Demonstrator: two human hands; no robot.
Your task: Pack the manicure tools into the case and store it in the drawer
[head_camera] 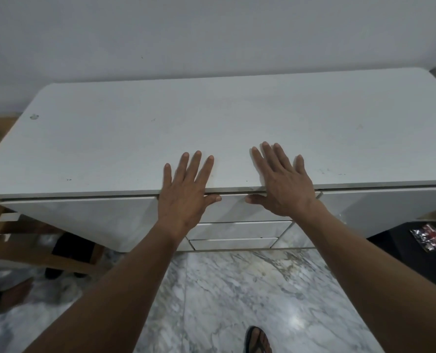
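Observation:
My left hand [186, 189] and my right hand [281, 184] lie flat, fingers spread, on the front edge of a white cabinet top [211, 128]. Both thumbs hang down over the front of the top middle drawer [233, 207], which sits shut under the edge. Two more shut drawers [237, 236] lie below it. No manicure tools and no case show anywhere in view. Both hands hold nothing.
A pale wall stands behind the cabinet. Wooden furniture [20, 245] with dark items beneath sits at the left. A black object [415, 256] with a shiny packet on it stands at the right. The floor is grey marble; my sandalled foot [259, 340] shows at the bottom.

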